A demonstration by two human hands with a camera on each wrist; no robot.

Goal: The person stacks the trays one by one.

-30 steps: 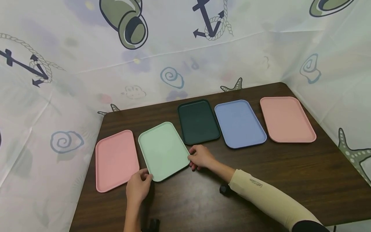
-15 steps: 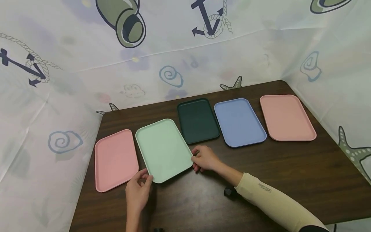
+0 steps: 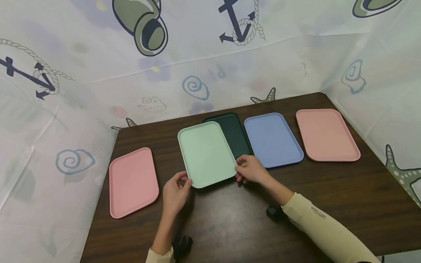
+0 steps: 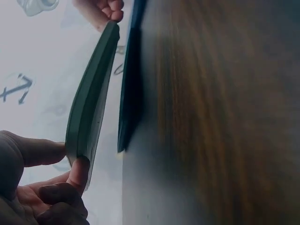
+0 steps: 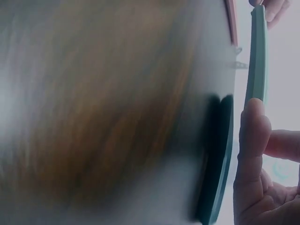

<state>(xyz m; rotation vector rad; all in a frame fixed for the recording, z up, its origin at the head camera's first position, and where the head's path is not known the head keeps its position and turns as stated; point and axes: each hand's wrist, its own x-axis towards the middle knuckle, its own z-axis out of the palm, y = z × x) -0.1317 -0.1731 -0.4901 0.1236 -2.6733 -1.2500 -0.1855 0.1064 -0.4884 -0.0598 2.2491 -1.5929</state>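
Observation:
A light green tray (image 3: pixel 208 155) is held up off the table between both hands, its far right part overlapping the dark green tray (image 3: pixel 234 131) in the head view. My left hand (image 3: pixel 175 191) pinches its near left corner, thumb on one face and fingers on the other, as the left wrist view shows. At the near right corner my right hand (image 3: pixel 251 170) pinches the rim between thumb and fingers. Both wrist views show a gap between the light green tray (image 5: pixel 257 61) and the dark green tray (image 5: pixel 218 164) lying on the table.
On the dark wooden table (image 3: pixel 227 226) a pink tray (image 3: pixel 133 182) lies at the left. A blue tray (image 3: pixel 273 138) and another pink tray (image 3: pixel 327 135) lie to the right of the dark green one. A patterned cloth (image 3: pixel 204 65) hangs behind the table.
The light green tray, pinched in both hands throughout, has moved right and away from me, from beside the left pink tray to partly over the dark green tray.

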